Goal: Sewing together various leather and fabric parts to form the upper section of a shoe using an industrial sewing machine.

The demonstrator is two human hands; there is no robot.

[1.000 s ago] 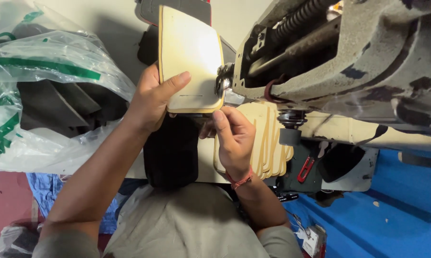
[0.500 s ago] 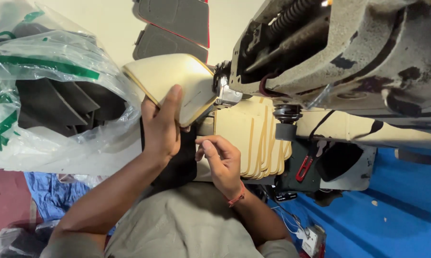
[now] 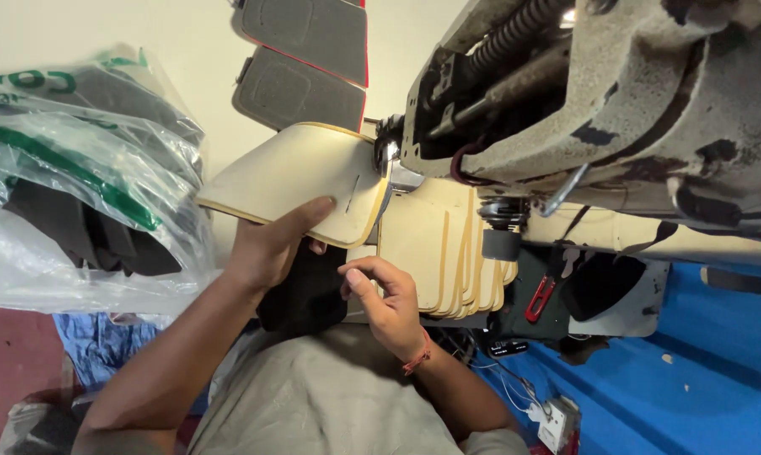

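My left hand (image 3: 271, 244) holds a cream padded piece (image 3: 300, 181) with a tan edge, thumb on top, its right end under the needle area of a worn sewing machine (image 3: 616, 109). My right hand (image 3: 385, 299) hovers just below that piece with fingers curled and pinched, holding nothing I can make out. A fanned stack of similar cream pieces (image 3: 448, 253) lies right of my right hand, under the machine head. A dark piece (image 3: 305, 295) sits between my hands.
A clear plastic bag (image 3: 77, 185) with green print, holding dark pieces, fills the left. Two grey pieces with red edges (image 3: 300, 50) lie at the top on the cream table. Red scissors (image 3: 542, 295) rest below the machine. Blue surface at the lower right.
My left hand has swung the cream piece from upright to lying flat and pointing left. My right hand has drawn slightly down and back from it.
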